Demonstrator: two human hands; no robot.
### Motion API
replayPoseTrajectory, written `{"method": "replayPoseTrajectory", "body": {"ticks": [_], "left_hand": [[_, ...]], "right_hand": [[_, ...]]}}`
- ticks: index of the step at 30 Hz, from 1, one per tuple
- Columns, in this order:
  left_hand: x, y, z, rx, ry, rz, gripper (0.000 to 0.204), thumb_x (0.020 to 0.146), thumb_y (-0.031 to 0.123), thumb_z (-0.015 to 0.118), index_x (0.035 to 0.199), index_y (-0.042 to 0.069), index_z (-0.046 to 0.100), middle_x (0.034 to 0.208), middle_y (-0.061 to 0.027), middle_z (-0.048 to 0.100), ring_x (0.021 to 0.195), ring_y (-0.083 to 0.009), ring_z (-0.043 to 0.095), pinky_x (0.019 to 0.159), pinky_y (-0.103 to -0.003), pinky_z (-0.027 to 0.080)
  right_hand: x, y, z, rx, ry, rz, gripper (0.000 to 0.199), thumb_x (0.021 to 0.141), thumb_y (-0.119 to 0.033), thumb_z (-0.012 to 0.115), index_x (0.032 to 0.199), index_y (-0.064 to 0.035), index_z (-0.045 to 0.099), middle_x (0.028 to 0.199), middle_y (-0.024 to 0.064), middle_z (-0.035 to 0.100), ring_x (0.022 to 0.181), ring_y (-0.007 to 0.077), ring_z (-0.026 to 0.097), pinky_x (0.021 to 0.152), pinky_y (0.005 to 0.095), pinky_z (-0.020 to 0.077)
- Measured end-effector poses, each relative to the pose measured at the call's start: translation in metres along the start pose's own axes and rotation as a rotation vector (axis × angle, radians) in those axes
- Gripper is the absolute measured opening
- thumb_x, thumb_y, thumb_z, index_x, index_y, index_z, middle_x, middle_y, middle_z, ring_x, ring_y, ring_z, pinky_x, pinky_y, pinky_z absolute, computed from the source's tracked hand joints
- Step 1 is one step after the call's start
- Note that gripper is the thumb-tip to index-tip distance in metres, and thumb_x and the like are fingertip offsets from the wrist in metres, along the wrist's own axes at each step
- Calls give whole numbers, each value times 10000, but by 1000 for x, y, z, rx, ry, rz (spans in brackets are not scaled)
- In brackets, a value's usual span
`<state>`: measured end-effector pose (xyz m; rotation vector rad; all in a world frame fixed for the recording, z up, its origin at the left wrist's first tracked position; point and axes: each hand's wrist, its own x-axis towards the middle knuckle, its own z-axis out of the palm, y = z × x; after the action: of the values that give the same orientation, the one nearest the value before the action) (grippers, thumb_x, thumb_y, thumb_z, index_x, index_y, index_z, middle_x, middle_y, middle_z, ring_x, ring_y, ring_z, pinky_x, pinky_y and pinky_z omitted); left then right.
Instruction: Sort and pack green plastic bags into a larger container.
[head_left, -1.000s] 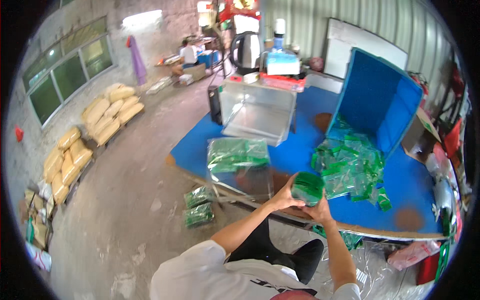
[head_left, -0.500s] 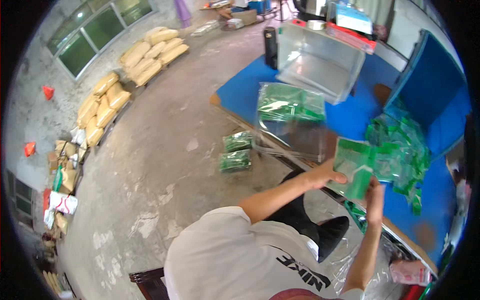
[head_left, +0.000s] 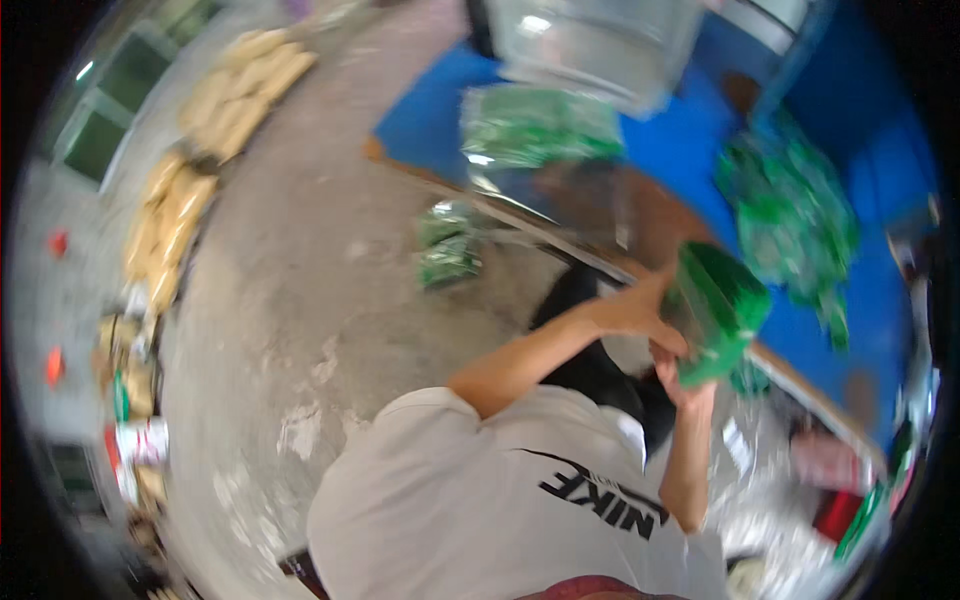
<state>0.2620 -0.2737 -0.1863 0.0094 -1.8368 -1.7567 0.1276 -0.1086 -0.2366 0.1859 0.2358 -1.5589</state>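
Observation:
Between my two hands is a stack of green, partly clear plastic pouches (head_left: 722, 305), bent into a curve. My left hand (head_left: 640, 308) grips its left side, with the fingers partly behind it. My right hand (head_left: 686, 385) is closed on its lower edge. The picture is blurred, so single pouches cannot be told apart. On the blue tabletop (head_left: 690, 160) beyond lies a loose heap of similar green pouches (head_left: 790, 205). Nearer the table's left edge rests a large clear bag (head_left: 545, 130) with green packs in it, its empty end hanging toward me.
A clear plastic bin (head_left: 600, 50) stands at the table's far side. Green packs (head_left: 450, 245) lie on the concrete floor left of the table. Stacked yellow sacks (head_left: 170, 230) line the left wall. Clear plastic film (head_left: 770, 510) and a pink package (head_left: 828, 460) are at lower right.
The pouches have gone from nearly flat to bent. My right hand has moved left, under their lower edge. The whole view has shifted, with the table higher in the picture.

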Motion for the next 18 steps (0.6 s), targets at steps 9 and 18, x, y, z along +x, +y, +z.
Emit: {"method": "replayPoseTrajectory", "body": {"ticks": [9, 18], "left_hand": [[-4, 19, 26, -904, 362, -270, 875, 771, 37, 801, 1519, 109, 353, 1440, -64, 484, 1343, -210, 453, 1114, -402, 370], [-13, 26, 0, -309, 501, -195, 866, 761, -49, 784, 1498, 44, 339, 1426, -155, 473, 1312, -247, 479, 1089, -371, 407]], "right_hand": [[-12, -5, 97, -1500, 413, -763, 1015, 743, -244, 883, 1516, -32, 261, 1297, 167, 551, 1195, 256, 545, 1023, 364, 443], [10, -3, 105, -1582, 198, -870, 1017, 681, -188, 908, 1466, -40, 280, 1353, 191, 481, 1236, 288, 521, 1030, 402, 448]]}}
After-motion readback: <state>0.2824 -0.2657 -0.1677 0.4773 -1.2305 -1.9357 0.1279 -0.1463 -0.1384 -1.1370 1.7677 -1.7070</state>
